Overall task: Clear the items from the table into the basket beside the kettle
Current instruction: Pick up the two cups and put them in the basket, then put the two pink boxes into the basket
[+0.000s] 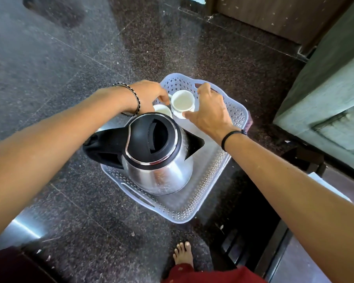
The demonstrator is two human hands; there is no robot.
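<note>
A white perforated plastic basket rests on the dark granite floor. A steel kettle with a black lid and handle stands inside its near half. At the far end of the basket, my right hand grips a white cup on a saucer by the saucer's rim. My left hand pinches the rim of a second white cup, which lies partly hidden behind the kettle lid. Both cups sit low inside the basket.
A wooden door and its frame stand at the far right. A grey-green piece of furniture runs along the right side. My bare foot is on the floor near the basket's front corner.
</note>
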